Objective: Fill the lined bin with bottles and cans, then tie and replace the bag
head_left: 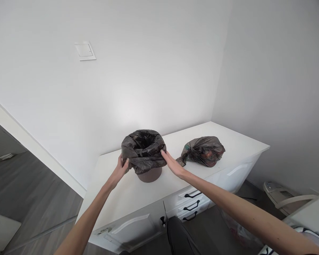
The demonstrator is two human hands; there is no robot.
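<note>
A small brown bin point(150, 175) stands upright on the white cabinet top point(122, 196). A black plastic bag point(149, 163) lines it, with the edge folded down over the outside of the rim. My left hand point(119, 171) is closed on the bag's left side, thumb in front and fingers mostly hidden behind. On the other side my right hand point(173, 165) grips the bag against the bin, its thumb near the rim. To the right lies a knotted, filled dark plastic bag point(206, 153), its contents showing faintly through.
White walls rise behind and to the right, with a light switch point(85, 51) at upper left. Black-handled drawers point(192, 205) and a door point(135, 228) form the cabinet front. A pale appliance-like object point(280, 198) and a clear plastic bag point(243, 232) are at lower right.
</note>
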